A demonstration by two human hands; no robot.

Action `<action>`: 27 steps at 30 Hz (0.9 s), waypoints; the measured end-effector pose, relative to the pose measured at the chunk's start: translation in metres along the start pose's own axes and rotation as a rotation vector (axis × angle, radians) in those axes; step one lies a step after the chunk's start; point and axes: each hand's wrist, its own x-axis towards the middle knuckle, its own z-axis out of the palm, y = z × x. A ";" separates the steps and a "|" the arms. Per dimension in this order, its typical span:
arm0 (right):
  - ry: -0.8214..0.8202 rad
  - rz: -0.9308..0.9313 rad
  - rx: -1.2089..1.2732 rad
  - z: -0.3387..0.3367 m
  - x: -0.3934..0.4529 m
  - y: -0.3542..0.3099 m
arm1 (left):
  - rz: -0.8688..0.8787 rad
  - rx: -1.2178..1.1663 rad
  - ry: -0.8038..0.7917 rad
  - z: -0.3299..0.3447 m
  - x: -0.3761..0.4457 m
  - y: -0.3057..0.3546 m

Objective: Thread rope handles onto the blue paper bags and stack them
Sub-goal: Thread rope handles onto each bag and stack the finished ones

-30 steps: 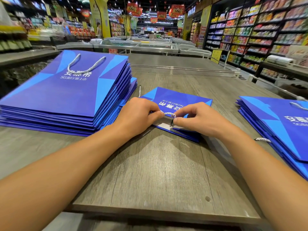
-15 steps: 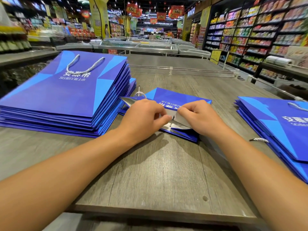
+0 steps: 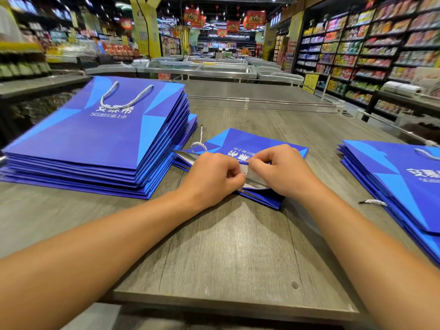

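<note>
We see two bare forearms reaching in from the bottom corners of the view, with no sleeves, no watch and no bracelet anywhere along them. Our left hand (image 3: 212,177) and right hand (image 3: 281,172) wear no gloves and no rings that we can make out. The knuckles show as a rounded row on each hand. The fingers (image 3: 234,173) are short; their nails are too small to tell.
</note>
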 end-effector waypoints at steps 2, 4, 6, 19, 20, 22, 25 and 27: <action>0.007 0.028 -0.005 0.001 0.001 0.003 | -0.003 -0.006 -0.006 0.000 0.000 0.000; 0.034 0.040 0.001 0.001 0.002 0.005 | 0.005 -0.022 -0.032 0.000 -0.001 0.000; 0.062 0.056 0.004 -0.001 0.003 0.009 | 0.039 -0.034 -0.078 -0.002 -0.003 0.002; -0.404 0.068 0.192 -0.029 -0.012 -0.004 | -0.359 0.368 -0.173 -0.022 0.010 -0.026; -0.422 0.075 0.206 -0.028 -0.013 -0.005 | -0.368 0.400 -0.267 -0.020 0.009 -0.027; -0.367 0.093 0.221 -0.024 -0.011 -0.003 | -0.317 0.345 -0.354 -0.018 0.009 -0.027; -0.161 0.107 0.163 -0.014 -0.006 0.004 | -0.226 0.212 -0.420 -0.019 0.008 -0.023; -0.104 0.117 0.091 -0.010 -0.004 0.007 | -0.160 0.179 -0.461 -0.018 0.006 -0.017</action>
